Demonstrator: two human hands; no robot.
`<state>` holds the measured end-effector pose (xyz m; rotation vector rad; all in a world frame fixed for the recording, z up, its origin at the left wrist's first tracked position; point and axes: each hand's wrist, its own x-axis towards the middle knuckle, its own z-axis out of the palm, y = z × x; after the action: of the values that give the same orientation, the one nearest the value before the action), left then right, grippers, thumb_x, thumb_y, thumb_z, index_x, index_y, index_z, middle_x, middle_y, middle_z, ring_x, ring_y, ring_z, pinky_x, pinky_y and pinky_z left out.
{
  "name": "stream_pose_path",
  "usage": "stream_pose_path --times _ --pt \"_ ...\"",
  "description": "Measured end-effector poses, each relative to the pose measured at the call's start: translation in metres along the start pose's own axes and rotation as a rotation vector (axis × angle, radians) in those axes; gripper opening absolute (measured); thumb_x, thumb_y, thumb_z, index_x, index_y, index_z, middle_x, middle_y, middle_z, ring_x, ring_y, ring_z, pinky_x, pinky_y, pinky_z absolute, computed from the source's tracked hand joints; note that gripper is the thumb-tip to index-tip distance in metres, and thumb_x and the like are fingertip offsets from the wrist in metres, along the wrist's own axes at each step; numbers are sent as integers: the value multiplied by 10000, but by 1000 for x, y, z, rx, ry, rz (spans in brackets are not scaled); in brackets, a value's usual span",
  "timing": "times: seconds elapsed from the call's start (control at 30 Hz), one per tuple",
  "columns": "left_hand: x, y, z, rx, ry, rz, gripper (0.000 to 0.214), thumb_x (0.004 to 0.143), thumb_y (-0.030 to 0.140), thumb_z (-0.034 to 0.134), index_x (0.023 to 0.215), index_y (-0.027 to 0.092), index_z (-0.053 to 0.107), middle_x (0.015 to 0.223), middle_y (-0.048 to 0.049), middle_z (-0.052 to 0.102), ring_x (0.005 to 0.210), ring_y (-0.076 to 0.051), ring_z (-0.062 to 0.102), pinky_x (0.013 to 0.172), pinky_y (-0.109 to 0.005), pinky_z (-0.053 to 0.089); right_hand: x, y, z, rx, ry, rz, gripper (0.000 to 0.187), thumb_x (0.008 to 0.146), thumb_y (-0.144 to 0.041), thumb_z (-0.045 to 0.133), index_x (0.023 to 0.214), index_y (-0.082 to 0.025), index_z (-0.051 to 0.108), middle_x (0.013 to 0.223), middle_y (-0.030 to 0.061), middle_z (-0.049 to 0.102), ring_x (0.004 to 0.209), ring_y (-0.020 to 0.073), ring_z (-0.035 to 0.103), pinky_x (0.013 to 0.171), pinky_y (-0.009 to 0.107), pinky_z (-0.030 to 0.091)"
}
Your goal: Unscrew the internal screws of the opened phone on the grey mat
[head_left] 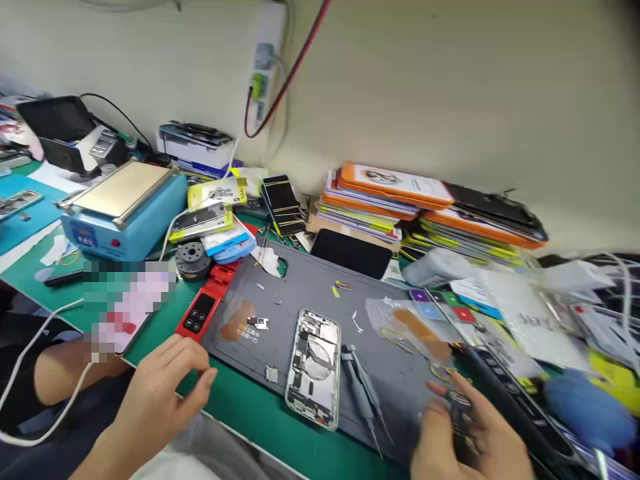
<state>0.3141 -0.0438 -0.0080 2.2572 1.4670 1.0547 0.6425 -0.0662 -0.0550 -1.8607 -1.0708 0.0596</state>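
My left hand is over the near edge of the green bench. Its fingers are bent, the thumb stands apart, and nothing shows in it. At the lower right, my right hand has its thumb and fingers around a dark small object, too blurred to name. Between the hands lies an opened phone, its inside parts facing up, on a grey work mat. Two grey screwdrivers lie just right of the phone. Small metal parts, such as a shield plate, are scattered on the mat.
A red tool with buttons and a round dark holder stand left of the mat. Behind are a blue heating station and stacked screen packages. At left, another person's forearm is beside a pixelated phone. A blue blower bulb lies right.
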Motion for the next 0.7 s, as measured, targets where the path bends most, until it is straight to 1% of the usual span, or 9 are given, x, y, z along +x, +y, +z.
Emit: stream_pose_path --times 0.07,0.13,0.27,0.33,0.4,0.47,0.57,0.63,0.7 --pt "-4 -6 0 7 -40 16 205 1082 156 592 911 260 636 838 8 731 750 -183 687 679 -329 579 0 7 -1 -99 57 65 554 1046 -494 632 1508 -196 705 1284 174 736 1042 383 675 999 584 496" --pt "-4 -6 6 37 -59 67 166 1100 184 611 983 263 699 903 -5 770 798 -191 714 727 -331 599 1 12 1 -79 28 67 592 1005 -529 682 1513 -224 702 1307 154 734 1032 366 688 984 563 515" --pt "11 3 22 167 -31 170 159 1136 166 598 1166 260 723 1038 -16 812 883 -197 730 849 -359 592 2 16 6 -11 0 -43 581 1025 -540 709 1491 -194 711 1227 147 725 1015 330 695 953 507 540" --pt "25 6 31 244 -62 212 177 1142 172 603 1269 235 710 1126 -39 815 943 -218 733 885 -393 579 2 17 6 -6 -17 -111 533 1062 -504 683 1483 -178 712 1209 143 724 1013 309 695 958 482 538" --pt "40 6 40 323 -129 256 210 1148 206 606 1337 198 696 1203 -71 804 989 -252 731 886 -432 569 3 17 5 -32 -28 -165 457 1084 -466 663 1435 -184 737 1226 136 726 1016 293 702 961 461 536" --pt "52 4 46 387 -192 280 235 1148 229 611 1361 171 691 1255 -95 790 1029 -281 727 890 -456 564 4 18 5 -58 -36 -209 386 1097 -437 637 1366 -193 768 1248 131 728 1037 286 715 968 446 536" --pt "61 0 50 413 -245 268 230 1149 243 619 1354 175 697 1283 -103 777 1069 -289 717 932 -460 560 5 20 5 -64 -70 -232 366 1116 -429 591 1335 -197 772 1263 131 727 1094 290 725 979 439 543" --pt "59 2 49 338 -265 266 208 1166 268 596 1329 207 710 1268 -85 777 1062 -266 713 954 -442 557 6 23 6 -75 -99 -236 381 1130 -445 566 1342 -200 766 1278 132 722 1129 295 722 992 444 541" --pt "53 8 46 216 -287 270 209 1180 336 575 1295 237 719 1241 -65 777 1052 -246 713 955 -418 559 6 25 6 -100 -136 -246 397 1143 -459 547 1366 -205 755 1307 132 716 1171 303 713 1020 453 531"
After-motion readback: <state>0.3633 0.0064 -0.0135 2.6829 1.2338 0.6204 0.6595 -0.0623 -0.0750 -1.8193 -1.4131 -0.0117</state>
